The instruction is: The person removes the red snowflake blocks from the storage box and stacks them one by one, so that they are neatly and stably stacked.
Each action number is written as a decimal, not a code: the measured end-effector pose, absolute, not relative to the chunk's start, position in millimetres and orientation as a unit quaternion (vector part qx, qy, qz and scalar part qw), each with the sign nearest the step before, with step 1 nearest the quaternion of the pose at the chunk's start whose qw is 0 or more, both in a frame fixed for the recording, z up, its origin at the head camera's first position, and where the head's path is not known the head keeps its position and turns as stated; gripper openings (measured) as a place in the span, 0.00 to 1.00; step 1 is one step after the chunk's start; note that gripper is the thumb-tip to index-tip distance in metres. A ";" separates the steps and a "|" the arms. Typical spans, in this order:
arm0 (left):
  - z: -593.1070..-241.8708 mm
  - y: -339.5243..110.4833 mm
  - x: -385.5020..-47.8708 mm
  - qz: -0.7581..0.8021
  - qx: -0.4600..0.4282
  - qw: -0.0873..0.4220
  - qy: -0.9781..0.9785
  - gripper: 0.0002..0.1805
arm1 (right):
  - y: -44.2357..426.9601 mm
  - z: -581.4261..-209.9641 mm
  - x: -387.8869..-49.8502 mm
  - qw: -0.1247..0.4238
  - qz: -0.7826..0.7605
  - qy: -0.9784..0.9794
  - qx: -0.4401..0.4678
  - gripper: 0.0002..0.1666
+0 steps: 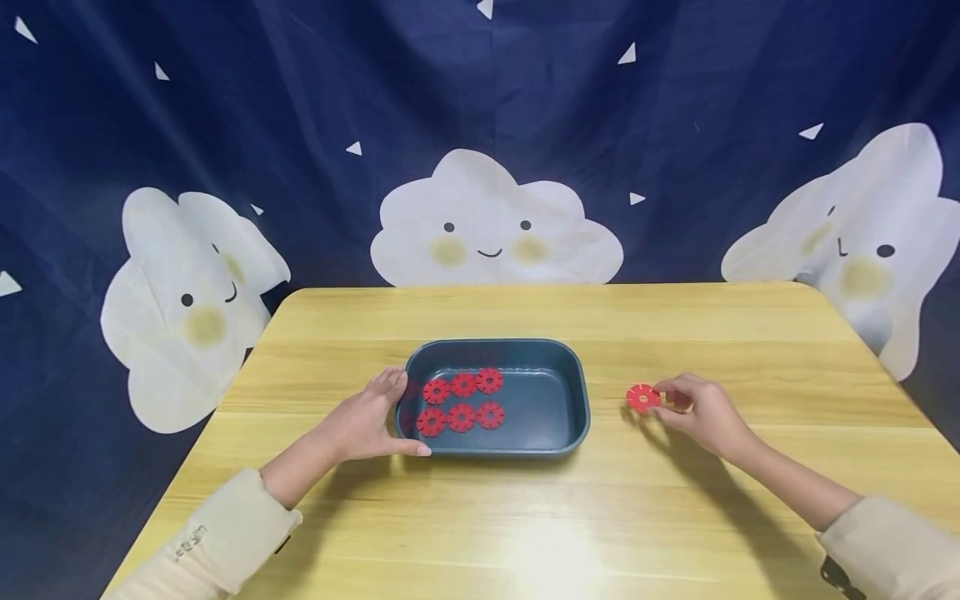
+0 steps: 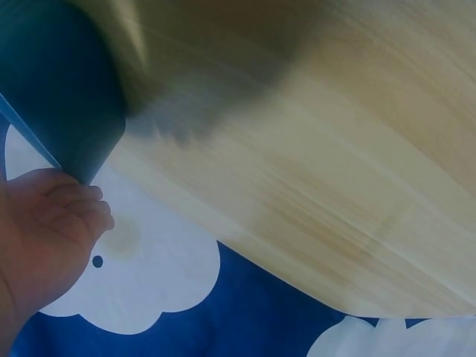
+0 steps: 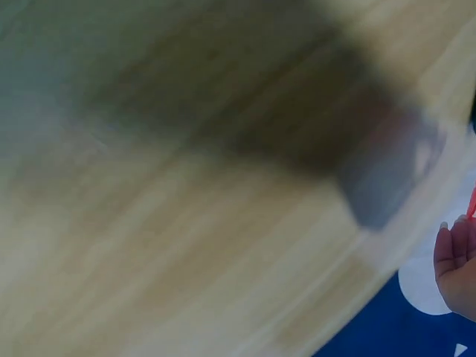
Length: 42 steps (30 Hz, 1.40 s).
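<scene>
A dark blue-grey rectangular tray [image 1: 540, 400] sits on the table, with several red notched plastic discs [image 1: 462, 417] lying in two rows in its left half. My left hand [image 1: 367, 421] holds the tray's left end, fingers against the left side and thumb along the front edge. In the left wrist view, that hand [image 2: 56, 227] meets the tray's outer wall [image 2: 67, 89]. To the right of the tray, my right hand [image 1: 705, 412] pinches another red notched disc [image 1: 642, 398] between thumb and fingers, its shadow beneath. Only a red sliver of this disc [image 3: 473, 202] shows in the right wrist view.
The light wooden table [image 1: 495, 508] extends around the tray on all sides, with a bright glare near its front. Behind it hangs a dark blue curtain [image 1: 315, 75] printed with white clouds and triangles.
</scene>
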<state>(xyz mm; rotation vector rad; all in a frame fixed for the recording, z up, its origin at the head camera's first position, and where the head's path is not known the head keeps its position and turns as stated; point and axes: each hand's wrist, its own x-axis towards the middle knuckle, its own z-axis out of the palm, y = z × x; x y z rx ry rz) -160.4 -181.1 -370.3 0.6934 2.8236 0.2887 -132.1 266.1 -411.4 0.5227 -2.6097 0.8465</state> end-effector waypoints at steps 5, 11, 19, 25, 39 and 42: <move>-371.7 -181.1 -160.0 0.098 0.235 0.107 0.961 0.62 | 266.4 -424.4 -131.9 0.177 0.306 -0.921 0.162 0.14; -373.8 -181.7 -159.7 0.104 0.236 0.103 0.961 0.62 | 265.3 -438.5 -132.1 0.158 0.323 -0.923 0.139 0.15; -374.7 -181.7 -160.9 0.105 0.238 0.103 0.960 0.63 | 264.9 -451.4 -131.8 0.167 0.355 -0.911 0.131 0.14; -374.2 -182.1 -161.6 0.110 0.236 0.102 0.960 0.63 | 263.4 -450.0 -132.0 0.149 0.323 -0.927 0.117 0.14; -373.4 -181.0 -159.7 0.119 0.234 0.110 0.959 0.63 | 269.8 -435.4 -131.5 0.069 0.345 -0.934 0.065 0.16; -372.8 -181.0 -159.7 0.111 0.237 0.105 0.959 0.62 | 271.2 -423.6 -133.8 0.082 0.359 -0.928 0.062 0.14</move>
